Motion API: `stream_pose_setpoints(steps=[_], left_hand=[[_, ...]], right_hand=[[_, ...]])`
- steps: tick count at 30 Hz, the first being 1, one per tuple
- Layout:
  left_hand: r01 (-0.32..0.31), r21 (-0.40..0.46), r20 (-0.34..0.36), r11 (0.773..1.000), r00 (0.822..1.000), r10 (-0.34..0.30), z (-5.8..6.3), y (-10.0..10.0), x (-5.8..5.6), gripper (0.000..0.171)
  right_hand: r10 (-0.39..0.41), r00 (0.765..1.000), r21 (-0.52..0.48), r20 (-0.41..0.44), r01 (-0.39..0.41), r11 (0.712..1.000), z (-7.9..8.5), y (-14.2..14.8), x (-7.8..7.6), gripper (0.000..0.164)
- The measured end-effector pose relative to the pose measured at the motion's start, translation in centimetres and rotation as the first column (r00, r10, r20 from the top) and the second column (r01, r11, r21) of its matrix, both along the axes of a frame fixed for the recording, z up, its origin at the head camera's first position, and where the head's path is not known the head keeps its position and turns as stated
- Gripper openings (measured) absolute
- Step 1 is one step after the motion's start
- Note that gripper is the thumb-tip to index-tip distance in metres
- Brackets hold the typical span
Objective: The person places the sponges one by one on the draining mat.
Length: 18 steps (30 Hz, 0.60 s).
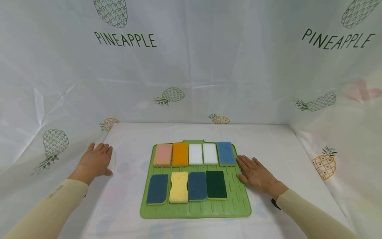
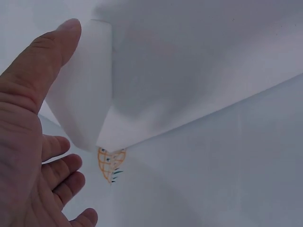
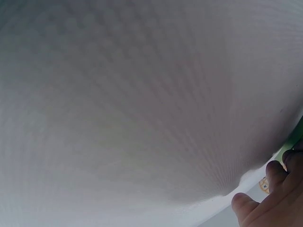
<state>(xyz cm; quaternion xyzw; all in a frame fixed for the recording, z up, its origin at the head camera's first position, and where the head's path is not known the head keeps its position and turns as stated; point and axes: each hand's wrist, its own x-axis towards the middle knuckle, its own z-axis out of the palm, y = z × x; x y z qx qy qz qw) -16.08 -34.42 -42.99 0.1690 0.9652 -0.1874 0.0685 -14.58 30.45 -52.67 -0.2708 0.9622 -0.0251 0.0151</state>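
At the left side of the table my left hand (image 1: 95, 162) holds a white sponge (image 2: 90, 85) between thumb and fingers; the head view shows only a sliver of it. My right hand (image 1: 258, 174) lies flat at the right edge of a green ridged mat (image 1: 238, 202), fingers straight and fingertips at the rim. Along the mat's back row are a pink sponge (image 1: 163, 155), an orange one, two white sponges (image 1: 195, 154) and a light blue sponge (image 1: 226, 153). Nearer me lie two dark blue sponges (image 1: 157, 188), a yellow sponge (image 1: 179, 187) and a dark green sponge (image 1: 216, 184).
A white cloth (image 1: 125, 212) covers the table under the mat. White pineapple-printed curtains (image 1: 221, 66) rise behind the table and along both sides. In the right wrist view, pale cloth (image 3: 118, 118) fills most of the picture.
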Motion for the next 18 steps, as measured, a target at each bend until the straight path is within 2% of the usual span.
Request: stream_pose_setpoints(steps=[7, 18], left_hand=[[0.005, -0.028, -0.004, 1.000, 1.000, -0.005, -0.40, -0.23, -0.28, 0.099], [-0.004, -0.031, -0.042, 1.000, 0.999, 0.003, -0.65, 0.22, -0.13, 0.107]], right_hand=[[-0.003, 1.000, 0.000, -0.002, 0.003, 1.000, -0.08, -0.01, 0.00, 0.073], [-0.006, 1.000, 0.002, 0.000, 0.006, 1.000, -0.22, -0.03, -0.02, 0.073]])
